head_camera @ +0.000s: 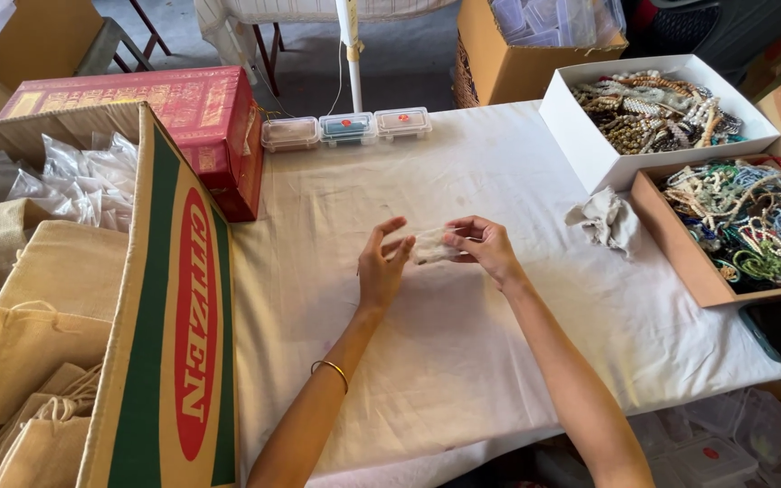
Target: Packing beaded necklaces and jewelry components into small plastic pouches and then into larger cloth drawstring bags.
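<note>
Over the white-clothed surface (pixel 463 361), both hands pinch a small clear plastic pouch of pale beads (pixel 433 245), long axis running nine to three o'clock: left hand (pixel 383 268) fingers half-spread at nine, right hand (pixel 485 246) closed at three; bead boxes (pixel 671 136) lie toward two o'clock

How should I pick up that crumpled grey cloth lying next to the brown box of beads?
Pinch the crumpled grey cloth at its raised top fold, coming from above on its left side. It lies loose and bunched on the white tablecloth, and the brown cardboard tray blocks the right side.
</note>
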